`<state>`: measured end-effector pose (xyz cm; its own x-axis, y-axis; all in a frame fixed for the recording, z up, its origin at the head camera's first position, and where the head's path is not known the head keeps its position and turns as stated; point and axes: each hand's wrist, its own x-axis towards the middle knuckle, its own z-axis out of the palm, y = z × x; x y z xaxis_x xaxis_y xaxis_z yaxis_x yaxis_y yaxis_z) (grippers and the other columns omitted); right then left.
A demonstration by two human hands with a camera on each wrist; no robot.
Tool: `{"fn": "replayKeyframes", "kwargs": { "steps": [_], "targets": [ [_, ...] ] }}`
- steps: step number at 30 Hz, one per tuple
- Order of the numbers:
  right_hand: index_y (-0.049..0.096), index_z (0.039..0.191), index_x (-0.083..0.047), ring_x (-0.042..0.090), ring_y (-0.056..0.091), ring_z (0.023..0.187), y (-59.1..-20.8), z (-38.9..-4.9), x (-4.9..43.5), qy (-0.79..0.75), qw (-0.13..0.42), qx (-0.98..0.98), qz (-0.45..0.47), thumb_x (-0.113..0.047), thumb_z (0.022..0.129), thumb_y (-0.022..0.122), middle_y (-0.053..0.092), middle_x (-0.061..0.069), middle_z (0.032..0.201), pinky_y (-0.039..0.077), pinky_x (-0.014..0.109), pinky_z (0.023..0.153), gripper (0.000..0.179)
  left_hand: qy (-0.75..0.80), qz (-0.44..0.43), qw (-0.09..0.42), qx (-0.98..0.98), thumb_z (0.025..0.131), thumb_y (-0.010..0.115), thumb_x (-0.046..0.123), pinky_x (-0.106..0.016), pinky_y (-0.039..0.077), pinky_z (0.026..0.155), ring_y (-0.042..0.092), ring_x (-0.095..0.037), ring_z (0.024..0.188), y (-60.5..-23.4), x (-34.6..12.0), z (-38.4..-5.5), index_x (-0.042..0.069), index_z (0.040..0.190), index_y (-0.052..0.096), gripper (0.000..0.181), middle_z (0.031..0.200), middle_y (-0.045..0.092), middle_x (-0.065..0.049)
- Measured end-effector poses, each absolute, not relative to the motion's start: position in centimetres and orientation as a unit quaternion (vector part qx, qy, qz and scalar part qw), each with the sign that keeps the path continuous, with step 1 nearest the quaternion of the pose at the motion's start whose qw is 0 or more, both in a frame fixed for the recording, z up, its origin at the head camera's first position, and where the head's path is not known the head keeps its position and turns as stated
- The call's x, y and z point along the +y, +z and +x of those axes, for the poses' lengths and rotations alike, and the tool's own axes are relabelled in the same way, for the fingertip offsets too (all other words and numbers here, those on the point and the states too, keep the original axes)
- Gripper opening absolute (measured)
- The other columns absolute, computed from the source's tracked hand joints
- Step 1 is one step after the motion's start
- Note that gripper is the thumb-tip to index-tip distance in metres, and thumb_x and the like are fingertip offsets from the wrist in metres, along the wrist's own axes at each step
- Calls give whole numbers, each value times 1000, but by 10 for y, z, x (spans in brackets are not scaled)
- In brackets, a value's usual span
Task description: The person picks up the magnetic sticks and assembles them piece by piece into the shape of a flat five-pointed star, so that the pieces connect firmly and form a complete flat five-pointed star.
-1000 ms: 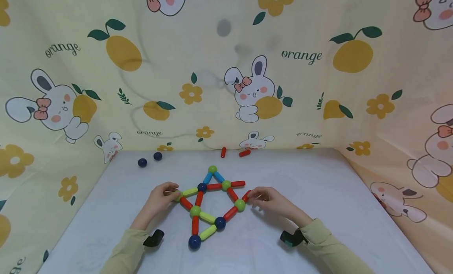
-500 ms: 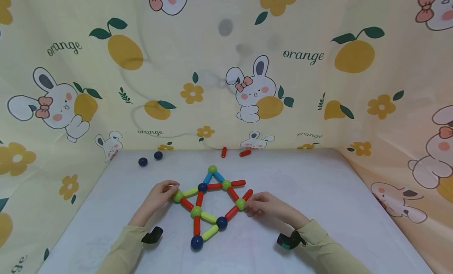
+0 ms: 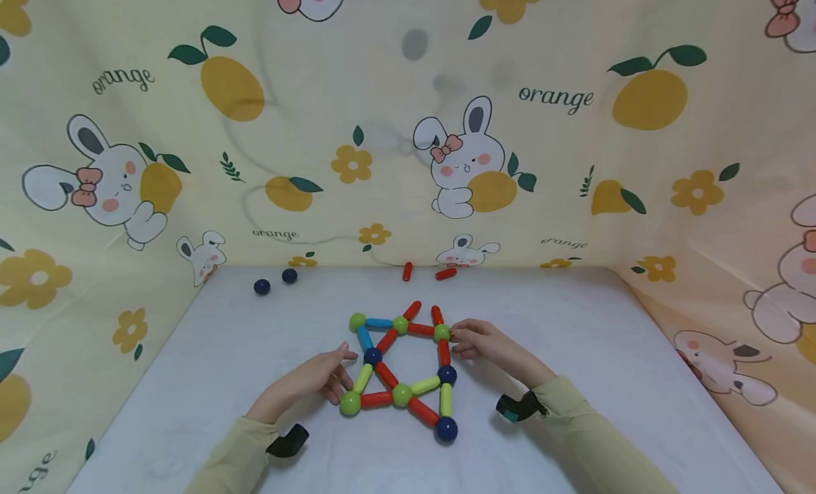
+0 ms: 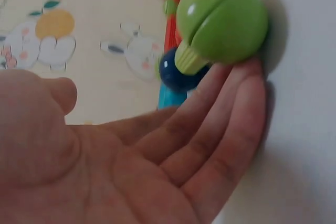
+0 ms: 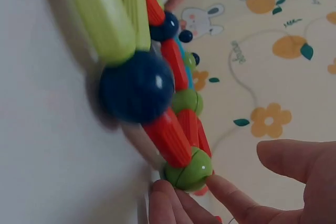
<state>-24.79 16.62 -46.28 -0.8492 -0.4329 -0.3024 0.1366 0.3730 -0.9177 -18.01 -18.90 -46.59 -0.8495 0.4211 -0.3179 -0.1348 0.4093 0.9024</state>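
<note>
A flat frame of magnetic rods and balls lies on the table in the head view, with red, blue and yellow-green rods joining green and dark blue balls. My left hand (image 3: 319,379) has its fingers against the green ball (image 3: 350,402) at the frame's near left corner; in the left wrist view the fingers are nearly straight and the thumb (image 4: 64,95) stands apart. At the far right corner, fingertips of my right hand (image 3: 487,344) touch another green ball (image 5: 190,170), its thumb (image 5: 286,157) held away. A dark blue ball (image 3: 445,429) forms the nearest corner.
Two loose dark blue balls (image 3: 262,287) lie at the table's back left. Two loose red rods, one upright in view (image 3: 407,271) and one slanted (image 3: 446,273), lie near the back edge. A printed cloth (image 3: 357,125) hangs behind the table and along its sides.
The frame has turned counter-clockwise: its left corner came nearer, its right corner went farther back, and its nearest ball swung right. My left hand moved nearer and right; my right hand moved farther back.
</note>
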Motion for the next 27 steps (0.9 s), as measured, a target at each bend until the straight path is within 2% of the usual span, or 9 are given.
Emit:
{"fn": "replayKeyframes", "kwargs": {
  "steps": [4,11,18,22,27],
  "targets": [
    [50,133,-2,27,61,105,-462,-257,160,-557,259,784,-85,-35,100,49,58,14,124,47,42,95,47,559,89,298,769,100,22,57,-37,57,66,65,-25,70,-469,-172,-172,-9,142,30,79,90,65,-12],
    [40,141,1,32,53,119,-457,-259,162,-568,270,769,-116,-31,103,42,48,22,136,43,43,99,49,638,63,342,687,97,21,64,-40,57,74,68,-32,82,-473,-156,-161,-13,143,22,89,97,67,-17],
    [42,141,-3,28,57,111,-461,-240,185,-535,283,786,-125,-36,100,49,51,18,134,48,43,93,53,660,41,336,671,89,26,75,-40,56,78,67,-31,87,-475,-157,-163,-13,139,29,101,100,66,-18],
    [40,141,-2,29,59,109,-463,-225,198,-532,293,781,-143,-32,99,51,49,21,135,50,43,90,53,660,42,339,669,88,29,75,-40,55,79,67,-33,90,-472,-160,-165,-12,138,32,100,102,66,-19],
    [42,141,-5,28,57,110,-463,-204,209,-522,314,779,-151,-26,96,59,50,19,133,52,41,87,52,666,72,322,669,91,28,71,-43,54,83,65,-36,96,-458,-169,-172,-11,137,35,94,109,62,-26]
  ]
}}
